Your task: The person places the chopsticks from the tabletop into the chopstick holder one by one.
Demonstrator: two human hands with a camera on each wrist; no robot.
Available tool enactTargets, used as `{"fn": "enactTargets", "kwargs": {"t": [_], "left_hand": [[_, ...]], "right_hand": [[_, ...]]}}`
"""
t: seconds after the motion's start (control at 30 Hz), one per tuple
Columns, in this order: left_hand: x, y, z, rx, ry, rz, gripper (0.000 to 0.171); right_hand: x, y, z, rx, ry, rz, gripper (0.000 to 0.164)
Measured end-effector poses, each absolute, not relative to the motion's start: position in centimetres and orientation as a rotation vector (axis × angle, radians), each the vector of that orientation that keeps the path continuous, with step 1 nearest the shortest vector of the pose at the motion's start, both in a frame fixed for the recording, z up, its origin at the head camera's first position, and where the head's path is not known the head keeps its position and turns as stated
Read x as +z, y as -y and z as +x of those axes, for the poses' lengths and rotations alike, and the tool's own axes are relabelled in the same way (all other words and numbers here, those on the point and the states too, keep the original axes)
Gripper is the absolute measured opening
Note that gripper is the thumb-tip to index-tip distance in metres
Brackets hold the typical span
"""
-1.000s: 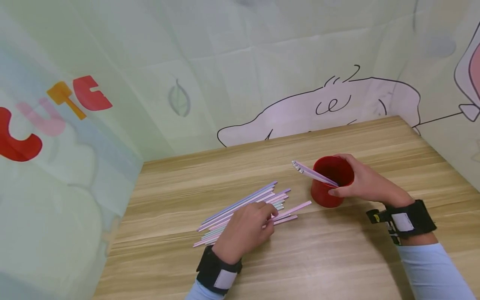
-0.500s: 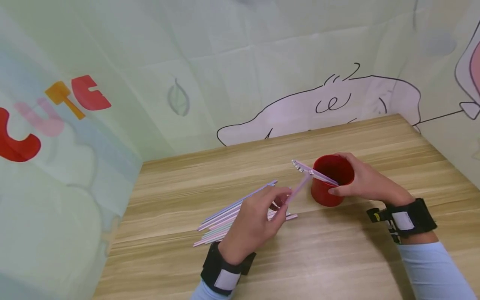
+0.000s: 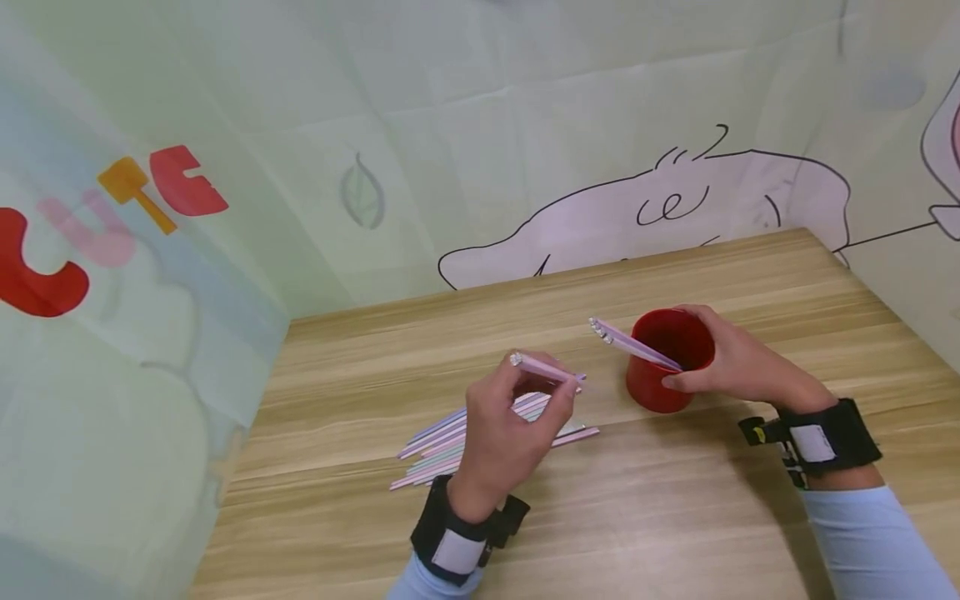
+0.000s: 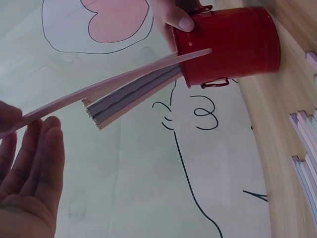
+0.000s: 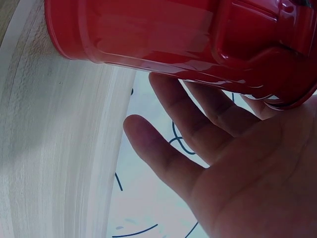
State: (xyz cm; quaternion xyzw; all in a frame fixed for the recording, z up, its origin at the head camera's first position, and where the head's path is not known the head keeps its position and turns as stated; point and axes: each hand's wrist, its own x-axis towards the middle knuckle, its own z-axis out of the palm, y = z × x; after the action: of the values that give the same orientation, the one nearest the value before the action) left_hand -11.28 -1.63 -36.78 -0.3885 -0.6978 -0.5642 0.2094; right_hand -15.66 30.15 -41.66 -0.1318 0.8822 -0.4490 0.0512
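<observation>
My left hand [image 3: 504,429] pinches a pink pencil [image 3: 542,367] between thumb and fingers, above the table. Its clear gem end points up and left; its other end points toward the bucket. My right hand [image 3: 738,360] grips a small red metal bucket [image 3: 654,387] from the right, thumb near the rim and fingers behind. Several pale pencils [image 3: 637,347] lean in the bucket, gem ends sticking out to the left. The left wrist view shows the held pencil [image 4: 99,91] crossing in front of the red bucket [image 4: 233,47]. In the right wrist view, fingers [image 5: 198,129] touch the bucket's side.
A loose pile of pastel pencils [image 3: 442,450] lies on the wooden table [image 3: 637,517], partly hidden behind my left hand. A printed cloth backdrop [image 3: 420,125] stands along the table's back edge and sides.
My left hand has picked a pink pencil from the pile, lifted it and turned it, so its gem end now points up and left. My right hand stays on the bucket.
</observation>
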Motion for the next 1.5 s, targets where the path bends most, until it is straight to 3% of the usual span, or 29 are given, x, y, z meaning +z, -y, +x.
{"fn": "enactTargets", "kwargs": {"t": [0.47,1.1,1.5], "left_hand": [[-37.0,-0.3,-11.8,-1.718,1.825,-0.949,0.017],[-39.0,-3.1,-12.9,-1.531,1.921,-0.93,0.021],[-39.0,-3.4,-12.7,-1.501,1.915,-0.91,0.042]], "right_hand": [[-41.9,-30.3,-15.7,-1.37,-2.683,-0.404,0.091],[-42.1,-30.1,-15.8,-1.374,-2.68,-0.401,0.09],[-42.0,-30.3,-15.9,-1.371,-2.676,-0.387,0.092]]}}
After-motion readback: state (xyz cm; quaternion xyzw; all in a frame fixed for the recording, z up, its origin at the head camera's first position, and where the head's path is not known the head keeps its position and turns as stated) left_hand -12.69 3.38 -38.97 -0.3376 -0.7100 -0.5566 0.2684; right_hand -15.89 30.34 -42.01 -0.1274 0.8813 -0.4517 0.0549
